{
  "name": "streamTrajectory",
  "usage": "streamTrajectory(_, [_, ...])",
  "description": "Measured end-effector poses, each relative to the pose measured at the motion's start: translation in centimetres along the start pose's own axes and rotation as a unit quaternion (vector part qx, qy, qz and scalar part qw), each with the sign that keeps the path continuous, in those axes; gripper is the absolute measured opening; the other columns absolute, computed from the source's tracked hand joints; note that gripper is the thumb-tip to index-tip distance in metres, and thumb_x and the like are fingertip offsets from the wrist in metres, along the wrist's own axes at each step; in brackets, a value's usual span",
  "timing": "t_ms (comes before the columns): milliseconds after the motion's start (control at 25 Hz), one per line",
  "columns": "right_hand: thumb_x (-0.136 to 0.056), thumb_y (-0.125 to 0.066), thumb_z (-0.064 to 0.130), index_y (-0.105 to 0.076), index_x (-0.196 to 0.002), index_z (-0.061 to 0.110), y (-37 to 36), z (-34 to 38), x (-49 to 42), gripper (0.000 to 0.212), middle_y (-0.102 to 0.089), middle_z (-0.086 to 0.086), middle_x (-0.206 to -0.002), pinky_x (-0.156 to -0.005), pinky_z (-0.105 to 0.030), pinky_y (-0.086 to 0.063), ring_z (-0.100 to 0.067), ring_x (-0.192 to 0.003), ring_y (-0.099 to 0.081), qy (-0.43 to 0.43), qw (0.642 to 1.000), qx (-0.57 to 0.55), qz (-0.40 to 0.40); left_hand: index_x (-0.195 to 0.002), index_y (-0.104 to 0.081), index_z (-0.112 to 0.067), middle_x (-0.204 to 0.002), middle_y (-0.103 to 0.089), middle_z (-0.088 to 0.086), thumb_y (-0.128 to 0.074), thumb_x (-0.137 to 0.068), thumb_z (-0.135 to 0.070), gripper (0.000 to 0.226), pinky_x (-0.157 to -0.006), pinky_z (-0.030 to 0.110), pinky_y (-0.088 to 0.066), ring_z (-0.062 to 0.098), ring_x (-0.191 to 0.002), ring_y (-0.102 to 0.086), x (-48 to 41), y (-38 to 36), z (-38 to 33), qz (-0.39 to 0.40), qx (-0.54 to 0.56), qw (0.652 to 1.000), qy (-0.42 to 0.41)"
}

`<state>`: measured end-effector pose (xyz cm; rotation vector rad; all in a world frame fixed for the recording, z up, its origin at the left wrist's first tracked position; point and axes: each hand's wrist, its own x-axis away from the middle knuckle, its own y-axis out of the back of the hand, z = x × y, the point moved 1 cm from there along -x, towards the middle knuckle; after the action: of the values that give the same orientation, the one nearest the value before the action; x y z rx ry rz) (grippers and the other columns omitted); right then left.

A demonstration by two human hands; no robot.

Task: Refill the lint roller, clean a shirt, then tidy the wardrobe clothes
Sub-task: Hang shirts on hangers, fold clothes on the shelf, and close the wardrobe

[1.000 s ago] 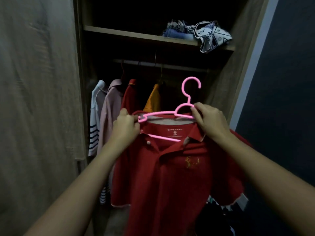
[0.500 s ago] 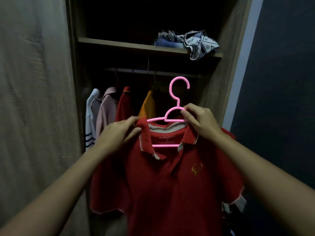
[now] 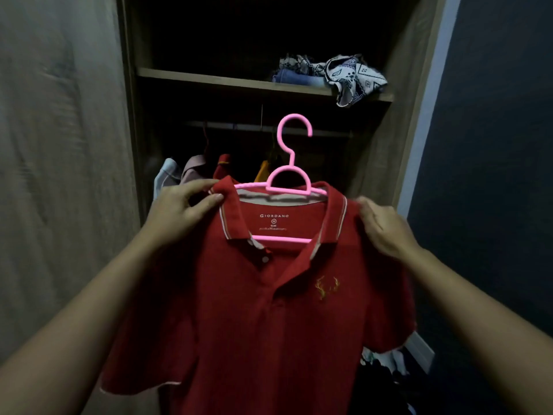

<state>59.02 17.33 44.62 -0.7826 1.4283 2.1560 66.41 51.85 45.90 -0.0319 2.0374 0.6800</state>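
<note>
You hold a red polo shirt (image 3: 254, 310) up in front of an open wardrobe (image 3: 374, 163). The shirt faces you, with its collar open and a small gold antler logo on the chest. It sits on a pink hanger (image 3: 281, 238), whose hook rises free above the collar and catches on nothing.

Your left hand (image 3: 179, 214) is at the shirt's left shoulder. Its thumb and fingers (image 3: 209, 202) are narrowed to a pinch on the collar edge, just beside the hanger's end. Your right hand (image 3: 386, 229) is at the other shoulder, its fingers curled down over the red fabric and gripping it, a little apart from the collar. The hanger lies between your two hands.

Behind the shirt, a rail (image 3: 239, 125) carries several hanging garments (image 3: 191, 166), mostly hidden by the shirt. Above it, a shelf (image 3: 224, 80) holds a crumpled patterned cloth (image 3: 353, 76) beside a folded blue item (image 3: 296, 77). The wardrobe door (image 3: 59, 145) stands at your left.
</note>
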Motion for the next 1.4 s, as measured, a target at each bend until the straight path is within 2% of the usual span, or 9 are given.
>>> streamTrajectory(160, [-0.084, -0.013, 0.065, -0.038, -0.05, 0.019, -0.4, -1.2, 0.8, 0.063, -0.041, 0.0, -0.047, -0.048, -0.029, -0.026, -0.013, -0.044, -0.038, -0.036, 0.998, -0.04, -0.043, -0.103, -0.063, -0.037, -0.084, -0.061, -0.043, -0.066, -0.086, -0.014, 0.028, -0.081, -0.002, -0.038, -0.024, -0.091, -0.055, -0.6, 1.3, -0.1, 0.08, 0.083, 0.993, 0.012])
streamTrajectory(360, [-0.092, -0.025, 0.057, -0.058, -0.085, 0.032, -0.9, 0.6, -0.6, 0.041, -0.06, 0.009, -0.072, -0.063, -0.034, -0.043, -0.012, -0.068, -0.057, 0.03, 0.999, 0.042, 0.008, -0.105, -0.071, -0.031, -0.095, -0.071, -0.015, -0.069, -0.082, -0.036, 0.024, -0.082, 0.015, -0.048, -0.01, -0.089, -0.061, -0.6, 0.3, 0.7, 0.001, 0.0, 0.999, 0.037])
streamTrajectory(440, [-0.094, -0.033, 0.051, -0.052, -0.084, 0.039, -1.9, 0.9, -0.9, 0.024, -0.062, 0.009, -0.075, -0.071, -0.041, -0.049, -0.015, -0.076, -0.061, 0.027, 0.999, 0.018, 0.033, -0.111, -0.07, -0.03, -0.106, -0.07, -0.013, -0.065, -0.083, -0.044, 0.031, -0.09, 0.023, -0.049, -0.007, -0.099, -0.061, -0.6, -0.8, 1.3, 0.055, -0.027, 0.998, 0.013])
streamTrajectory(640, [-0.093, -0.037, 0.052, -0.053, -0.083, 0.05, -3.4, -0.7, -1.1, 0.019, -0.063, 0.018, -0.078, -0.075, -0.037, -0.047, -0.009, -0.084, -0.062, -0.004, 0.999, -0.035, 0.019, -0.121, -0.064, -0.021, -0.104, -0.055, -0.039, -0.065, -0.087, -0.023, 0.034, -0.085, -0.004, -0.034, -0.031, -0.096, -0.046, -1.6, -2.9, 1.4, 0.171, 0.044, 0.984, -0.029])
streamTrajectory(760, [-0.096, -0.041, 0.041, -0.061, -0.091, 0.044, -3.0, -3.2, -2.9, 0.021, -0.066, 0.016, -0.088, -0.075, -0.028, -0.046, -0.009, -0.09, -0.062, -0.032, 0.996, -0.058, 0.066, -0.118, -0.066, -0.027, -0.086, -0.056, -0.048, -0.066, -0.086, -0.027, 0.031, -0.084, 0.001, -0.04, -0.025, -0.097, -0.052, -2.5, -4.3, 2.2, 0.139, 0.037, 0.99, -0.01])
streamTrajectory(920, [-0.095, -0.049, 0.021, -0.063, -0.104, 0.018, -3.8, -6.0, -6.6, 0.017, -0.066, -0.004, -0.102, -0.082, -0.032, -0.048, -0.02, -0.097, -0.062, -0.045, 0.998, 0.034, -0.012, -0.114, -0.068, -0.028, -0.109, -0.071, -0.006, -0.065, -0.086, -0.031, 0.029, -0.084, 0.02, -0.045, 0.003, -0.105, -0.062, -3.7, -6.8, 2.5, 0.061, -0.021, 0.997, 0.051])
streamTrajectory(1040, [-0.092, -0.055, 0.021, -0.065, -0.102, 0.012, -6.2, -4.0, -9.8, 0.017, -0.066, -0.003, -0.092, -0.075, -0.023, -0.043, -0.014, -0.083, -0.06, -0.082, 0.992, -0.073, -0.059, -0.117, -0.065, -0.036, -0.114, -0.069, 0.004, -0.061, -0.086, -0.041, 0.031, -0.083, 0.033, -0.05, 0.027, -0.108, -0.062, -5.0, -10.7, 1.1, 0.03, -0.099, 0.988, 0.111])
streamTrajectory(1240, [-0.097, -0.048, 0.02, -0.059, -0.081, 0.007, -9.6, -2.9, -15.1, 0.024, -0.061, -0.009, -0.072, -0.063, -0.018, -0.05, -0.012, -0.064, -0.06, -0.281, 0.832, -0.463, 0.119, -0.125, -0.056, -0.038, -0.116, -0.066, 0.009, -0.052, -0.092, -0.04, 0.033, -0.082, 0.037, -0.048, 0.034, -0.108, -0.06, -7.7, -17.5, -2.5, 0.033, -0.157, 0.97, 0.181])
streamTrajectory(1400, [-0.091, -0.059, 0.019, -0.058, -0.096, 0.008, -11.4, -4.7, -18.4, 0.013, -0.062, -0.001, -0.065, -0.051, -0.017, -0.047, -0.005, -0.051, -0.058, -0.251, 0.838, -0.48, 0.067, -0.144, -0.032, -0.028, -0.132, -0.056, 0.008, -0.056, -0.09, -0.024, 0.059, -0.096, 0.034, -0.042, 0.03, -0.121, -0.052, -9.8, -21.3, -2.8, 0.17, -0.087, 0.966, 0.173])
